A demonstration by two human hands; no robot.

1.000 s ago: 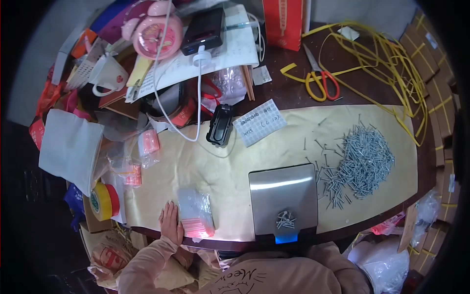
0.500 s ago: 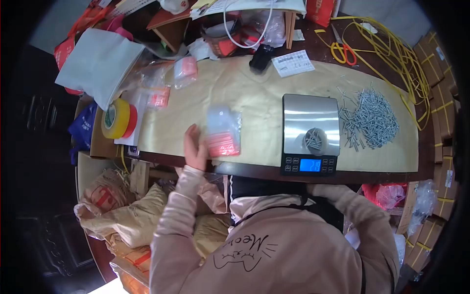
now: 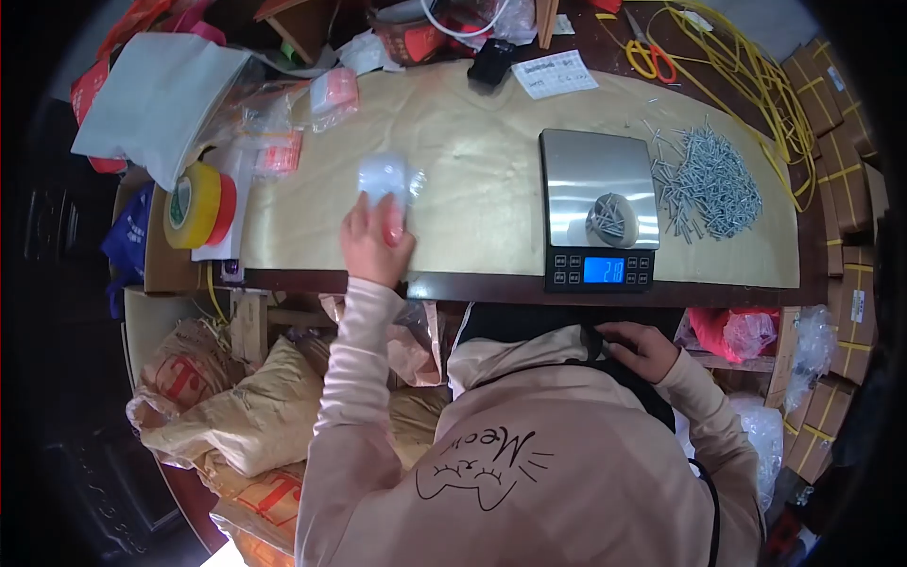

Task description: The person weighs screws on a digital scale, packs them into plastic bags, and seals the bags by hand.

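Observation:
My left hand (image 3: 375, 248) is closed over the lower, red-marked end of a small stack of clear zip bags (image 3: 381, 173) on the table mat. The bags look slightly blurred, and the fingers cover part of them. My right hand (image 3: 644, 350) rests at my lap below the table edge, beside the sweatshirt hem, with its fingers loosely apart and nothing visible in them. A digital scale (image 3: 593, 161) stands right of the bags, its display lit. On its plate sits a small round cup (image 3: 619, 222) with several screws inside. A heap of loose screws (image 3: 713, 184) lies right of the scale.
More red-marked bags (image 3: 333, 93) lie at the back left, near yellow tape (image 3: 196, 208) and a grey-white pouch (image 3: 156, 104). Scissors (image 3: 650, 59) and yellow strapping (image 3: 746, 76) are at the back right. Cartons (image 3: 855, 312) line the right side; sacks (image 3: 255, 406) lie below left.
My left hand has moved from beside the bag stack onto it, and the bags have shifted left. My right hand has come into view at my lap. The camera view has tilted down.

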